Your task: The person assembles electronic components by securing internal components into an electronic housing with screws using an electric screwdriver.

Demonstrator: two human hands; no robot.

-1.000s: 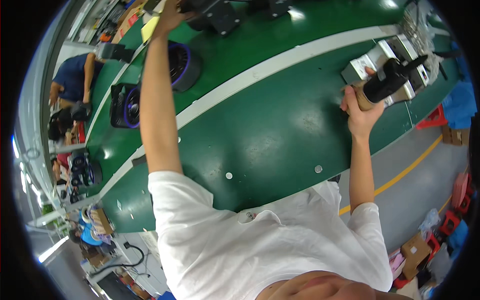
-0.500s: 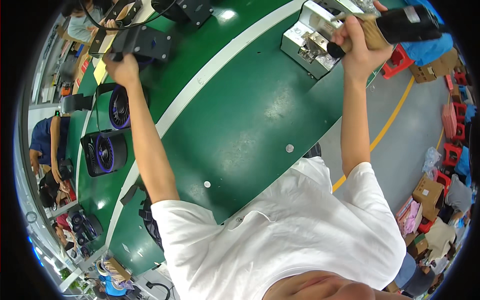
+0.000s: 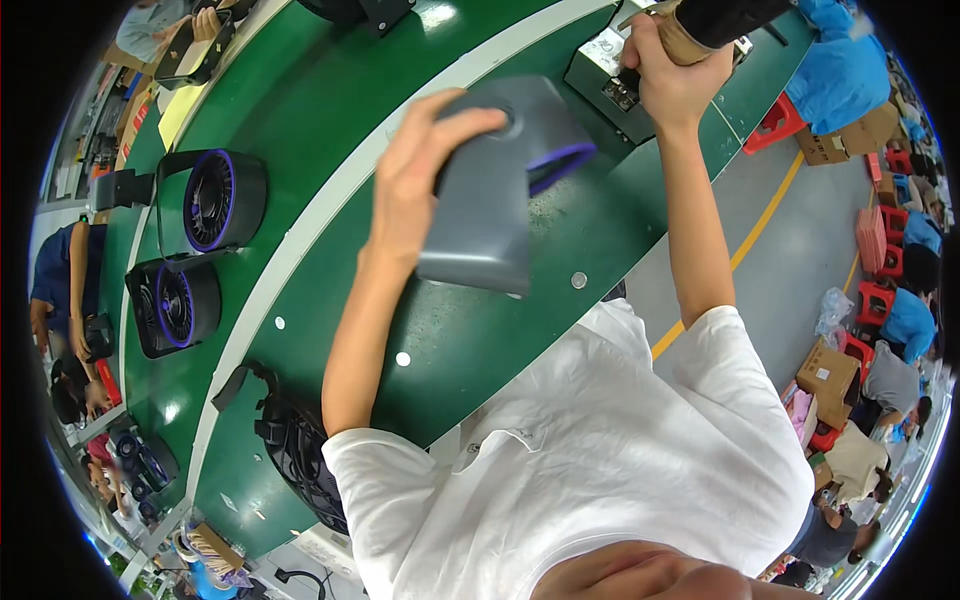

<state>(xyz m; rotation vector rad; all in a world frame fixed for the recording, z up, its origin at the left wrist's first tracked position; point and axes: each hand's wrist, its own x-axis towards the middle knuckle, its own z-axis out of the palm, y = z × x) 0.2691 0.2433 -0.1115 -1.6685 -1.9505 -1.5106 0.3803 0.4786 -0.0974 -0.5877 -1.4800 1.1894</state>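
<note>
Hands apart. Left hand [image 3: 408,190] has its fingers spread over the side of a dark grey plastic housing [image 3: 485,195] with a purple rim, thumb hidden. Right hand [image 3: 680,85] is wrapped round the tan-covered grip of a black handheld power tool [image 3: 725,18], its end cut off by the frame. Housing appears aloft over the middle of the green worktop [image 3: 470,355], short of the metal fixture [image 3: 605,72] at far right.

Risks, my judgement: smooth casing under a one-handed hold could slip or twist; a hasty swing right could knock it on the fixture or tool and scratch it. Loose white discs [image 3: 403,359] on the worktop could lodge beneath it if set down there.

Containers: housing's hollow side faces right, purple rim inside; deeper contents unseen. Far-side belt, left: two black frames, each bearing a purple-ringed wheel unit [image 3: 210,200]. Near left, black bag [image 3: 303,450], contents hidden. Floor at right: cardboard box [image 3: 830,375], contents unclear.
</note>
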